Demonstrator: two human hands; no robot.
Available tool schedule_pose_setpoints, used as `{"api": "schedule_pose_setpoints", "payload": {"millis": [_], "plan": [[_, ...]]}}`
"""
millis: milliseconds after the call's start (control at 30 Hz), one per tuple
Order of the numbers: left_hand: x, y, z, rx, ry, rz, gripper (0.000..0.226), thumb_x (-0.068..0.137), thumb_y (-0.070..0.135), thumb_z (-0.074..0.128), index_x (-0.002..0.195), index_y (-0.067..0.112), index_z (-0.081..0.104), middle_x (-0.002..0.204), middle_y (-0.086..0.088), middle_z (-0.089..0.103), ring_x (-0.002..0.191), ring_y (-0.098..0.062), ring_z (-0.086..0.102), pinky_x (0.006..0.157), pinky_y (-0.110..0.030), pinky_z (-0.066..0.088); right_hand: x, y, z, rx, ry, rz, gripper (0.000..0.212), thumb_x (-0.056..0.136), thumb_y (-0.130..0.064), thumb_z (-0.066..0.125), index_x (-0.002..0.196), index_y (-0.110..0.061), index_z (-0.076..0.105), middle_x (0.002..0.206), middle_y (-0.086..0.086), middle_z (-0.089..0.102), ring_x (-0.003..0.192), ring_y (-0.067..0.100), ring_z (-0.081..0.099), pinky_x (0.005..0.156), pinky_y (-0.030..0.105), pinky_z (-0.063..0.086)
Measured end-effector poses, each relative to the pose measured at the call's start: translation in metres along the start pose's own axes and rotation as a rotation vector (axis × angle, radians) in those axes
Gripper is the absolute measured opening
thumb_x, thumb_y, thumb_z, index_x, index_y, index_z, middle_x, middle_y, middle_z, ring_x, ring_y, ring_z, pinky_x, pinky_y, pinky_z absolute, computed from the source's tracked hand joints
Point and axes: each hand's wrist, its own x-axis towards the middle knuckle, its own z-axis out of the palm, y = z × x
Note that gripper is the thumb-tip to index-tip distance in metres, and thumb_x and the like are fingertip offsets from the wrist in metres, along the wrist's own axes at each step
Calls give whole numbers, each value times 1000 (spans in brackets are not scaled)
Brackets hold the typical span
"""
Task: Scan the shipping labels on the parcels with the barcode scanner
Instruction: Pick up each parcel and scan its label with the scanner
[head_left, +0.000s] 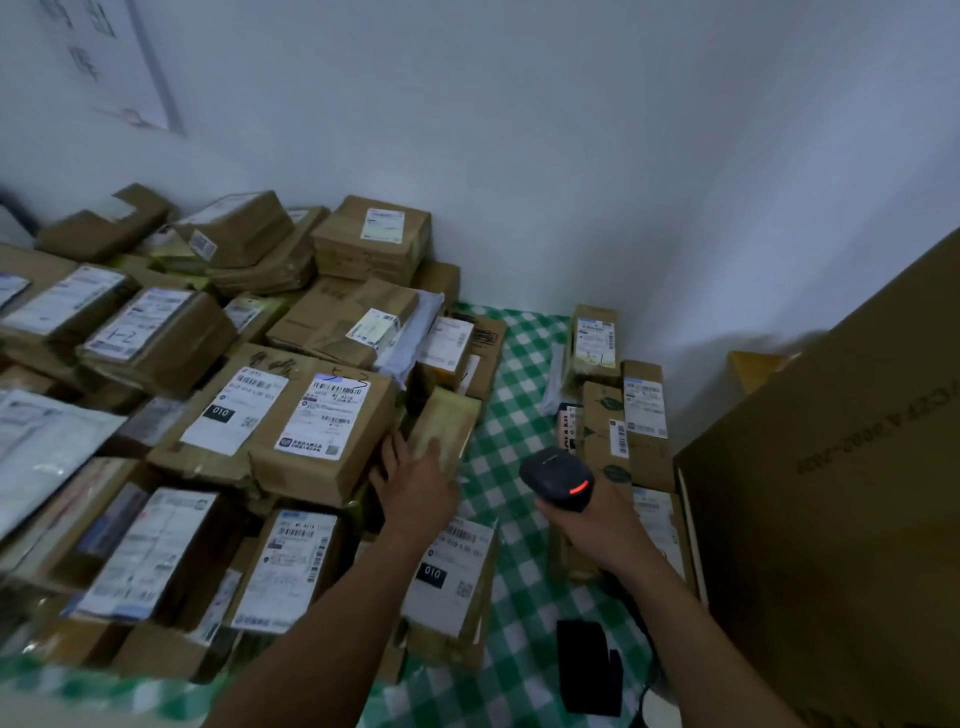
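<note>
**At the parcel table: scanner in the right grip, left hand on a small parcel**

At the near right of the table, we see the right hand (592, 525) with its grip clamped around the handle of the barcode scanner (558, 475). The scanner's dark head points away from us, and a red light shows on its rear face. It is held above the green-and-white checked cloth (519, 364) that covers the table, in the open strip between two groups of parcels.

To the left of the scanner, the left hand (415, 480) lies on the near end of a small pale parcel (447, 421). Its grip is apart: the fingers are spread and fairly straight, reaching into the gap beside the neighbouring box. We cannot see the thumb clearly.

That neighbouring box (322, 457) touches the small parcel on its left and carries a white shipping label (324, 415) facing up. Beneath the left forearm lies another parcel (452, 566) whose label reads "010". The main pile of labelled parcels (156, 338) fills the left half of the table and reaches back to the wall (571, 156).

Beyond the scanner, a short row of parcels (644, 410) stands on the right. A large brown carton (831, 493) stands just beside that row. A black object (587, 665) lies on the cloth near the front edge; we cannot identify it.
</note>
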Motion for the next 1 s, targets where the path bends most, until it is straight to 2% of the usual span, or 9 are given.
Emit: {"api": "schedule_pose_setpoints", "payload": {"millis": [133,333,500,600,633,733,833,900,1000], "plan": [[-1,-1,2,-58,0,30,71,95,55,58,156,33,29,160,-13,26,145,-35,30,116,-53,31,-3,0,-1,12,-4,8,30,89,-30,80,97,-48,58,96,-21,65,89,-5,59,72,20,48],[-8,9,-12,-154,29,-3,89,88,46,70,157,24,18,156,-15,26,146,-38,27,117,-58,29,-6,-4,-12,48,35,12,29,89,-29,80,113,-34,67,97,-13,71,87,2,65,67,22,50],[-31,30,-43,-535,142,63,100,70,33,88,150,36,28,151,-1,30,137,-24,38,112,-53,42,-17,-6,-29,174,132,-17,36,88,-31,82,119,-35,64,108,-13,70,91,-5,60,65,14,43],[-43,50,-63,-908,43,66,102,69,19,90,153,33,34,135,10,39,126,-12,46,106,-38,48,-21,-12,-39,295,201,-71,28,89,-24,81,102,-39,61,101,-20,66,92,-5,59,70,18,45],[-47,57,-64,-1015,-16,56,99,73,16,89,153,32,34,130,12,44,121,-8,49,101,-33,51,-22,-15,-40,303,244,-85,28,89,-26,81,104,-39,62,103,-19,66,95,-2,62,73,21,47],[-58,71,-60,-1210,-172,32,91,77,11,86,152,33,39,127,14,54,116,-10,56,96,-44,58,-24,-18,-44,325,393,-88,51,85,-37,83,132,-32,62,123,-10,69,114,11,64,92,33,53],[-64,75,-51,-1289,-253,27,98,75,4,86,153,37,37,134,7,53,120,-14,56,98,-52,57,-29,-20,-54,380,498,-134,53,86,-29,83,135,-27,62,123,-8,70,110,6,65,83,25,51],[-67,78,-48,-1317,-310,39,103,73,0,86,155,38,34,134,6,53,122,-17,55,98,-53,57,-32,-21,-60,407,480,-131,50,87,-26,82,133,-28,63,120,-10,71,104,-1,64,80,23,50],[-71,81,-48,-1294,-368,83,108,65,10,89,154,41,35,137,8,54,126,-22,56,97,-52,58,-34,-21,-62,405,420,-113,43,87,-30,82,126,-32,65,114,-14,71,100,-2,65,75,20,50]]}}
